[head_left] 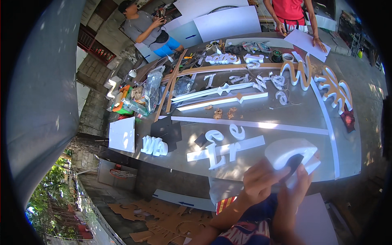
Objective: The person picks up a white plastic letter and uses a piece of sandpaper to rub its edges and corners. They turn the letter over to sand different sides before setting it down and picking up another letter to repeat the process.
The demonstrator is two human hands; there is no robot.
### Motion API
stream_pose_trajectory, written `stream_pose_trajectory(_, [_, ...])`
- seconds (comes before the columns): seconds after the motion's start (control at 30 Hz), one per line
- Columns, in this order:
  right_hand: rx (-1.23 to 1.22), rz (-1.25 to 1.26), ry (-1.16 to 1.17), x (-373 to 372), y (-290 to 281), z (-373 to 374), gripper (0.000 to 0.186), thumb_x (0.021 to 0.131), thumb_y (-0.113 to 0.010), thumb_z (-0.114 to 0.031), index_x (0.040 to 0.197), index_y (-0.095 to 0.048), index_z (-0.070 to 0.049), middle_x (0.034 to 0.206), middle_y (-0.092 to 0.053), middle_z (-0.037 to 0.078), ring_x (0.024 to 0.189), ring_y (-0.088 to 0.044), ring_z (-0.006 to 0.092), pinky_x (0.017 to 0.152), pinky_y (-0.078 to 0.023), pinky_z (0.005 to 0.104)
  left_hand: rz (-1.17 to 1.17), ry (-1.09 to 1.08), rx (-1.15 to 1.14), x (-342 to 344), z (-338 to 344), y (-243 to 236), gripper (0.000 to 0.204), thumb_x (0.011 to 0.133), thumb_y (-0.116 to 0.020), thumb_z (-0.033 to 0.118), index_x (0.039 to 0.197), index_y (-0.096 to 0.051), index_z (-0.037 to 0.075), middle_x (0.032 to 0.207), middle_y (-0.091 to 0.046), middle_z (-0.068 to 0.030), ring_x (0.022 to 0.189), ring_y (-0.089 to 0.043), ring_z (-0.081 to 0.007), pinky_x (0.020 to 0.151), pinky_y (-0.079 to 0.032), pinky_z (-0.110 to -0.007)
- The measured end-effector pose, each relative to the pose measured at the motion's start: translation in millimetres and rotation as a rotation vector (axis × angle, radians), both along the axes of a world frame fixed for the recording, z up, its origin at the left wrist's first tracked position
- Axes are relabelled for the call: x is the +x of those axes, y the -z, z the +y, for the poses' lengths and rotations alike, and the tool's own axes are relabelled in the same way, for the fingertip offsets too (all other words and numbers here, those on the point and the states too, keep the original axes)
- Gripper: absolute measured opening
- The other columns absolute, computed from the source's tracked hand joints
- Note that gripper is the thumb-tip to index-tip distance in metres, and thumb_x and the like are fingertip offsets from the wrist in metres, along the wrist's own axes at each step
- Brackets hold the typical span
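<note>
Head view: a long grey table (pixel 286 118) runs across the picture, covered with white foam letters and strips.
Left hand: the left hand (pixel 261 179) is closed around the lower left side of a big white foam letter (pixel 292 153), fingers curled over its edge.
Right hand: the right hand (pixel 300 183) grips the same letter from below, and its fingers press a small dark piece (pixel 295 162) against the letter's inner curve; what that piece is, I cannot tell.
Big letter: held up over the near edge of the table toward its right end, clear of the table top.
Near edge, middle: a group of flat white letters (pixel 222 149) lies on the table just left of the hands, with two small rounded ones above them.
Near left corner: a short white word piece (pixel 154 146) sits beside a white sheet (pixel 122 134) and some black sheets (pixel 167 131).
Middle of table: long white strips (pixel 222 102) and curly white letters (pixel 265 81) lie side by side.
Far right end: white and brown script letters (pixel 335 92) curve along the edge.
Far edge: one person in a grey shirt (pixel 143 26) sits at the left, and another person in a red top (pixel 290 10) leans both hands on the table.
Ground below: brown cardboard cut-outs (pixel 163 222) lie under the near edge.
</note>
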State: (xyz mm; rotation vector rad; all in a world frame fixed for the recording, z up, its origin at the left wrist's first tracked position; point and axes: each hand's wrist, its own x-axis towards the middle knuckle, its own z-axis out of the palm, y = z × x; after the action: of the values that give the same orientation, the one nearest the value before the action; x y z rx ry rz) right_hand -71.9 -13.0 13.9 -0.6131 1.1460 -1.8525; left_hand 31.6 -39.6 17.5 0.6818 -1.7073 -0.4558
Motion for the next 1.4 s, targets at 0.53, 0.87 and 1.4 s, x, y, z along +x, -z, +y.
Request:
stream_pose_trajectory(0.53, [-0.009,-0.148,0.043,-11,-11,7,0.068,0.073,-0.063,-0.022,0.129,-0.027,-0.006,0.105,-0.043,0.011,0.101,-0.049,0.021,0.084,-0.043,0.0288,-0.083,0.154,0.266,-3,10,-7,0.049,0.066,-0.063,-0.005,0.114,-0.061,-0.002,0.107,-0.06,-0.022,0.09,-0.063,-0.033,0.075,-0.05,-0.034])
stream_pose_trajectory(0.87, [-0.015,-0.186,0.048,-5,-21,4,0.063,0.074,-0.062,-0.017,0.127,-0.029,-0.006,0.106,-0.043,0.011,0.101,-0.048,0.0207,0.084,-0.042,0.0278,-0.034,0.124,0.238,-12,11,-9,0.038,0.087,-0.057,0.02,0.118,-0.057,-0.002,0.096,-0.059,-0.0195,0.083,-0.06,-0.0318,0.071,-0.048,-0.036])
stream_pose_trajectory(1.4, [-0.066,-0.125,0.135,-15,-16,-1,0.064,0.073,-0.063,-0.02,0.125,-0.029,-0.005,0.103,-0.043,0.011,0.1,-0.048,0.0206,0.083,-0.042,0.028,-0.039,0.235,0.327,-19,7,-13,0.05,0.091,-0.052,0.036,0.121,-0.054,-0.005,0.115,-0.056,-0.0231,0.101,-0.059,-0.0355,0.083,-0.047,-0.037])
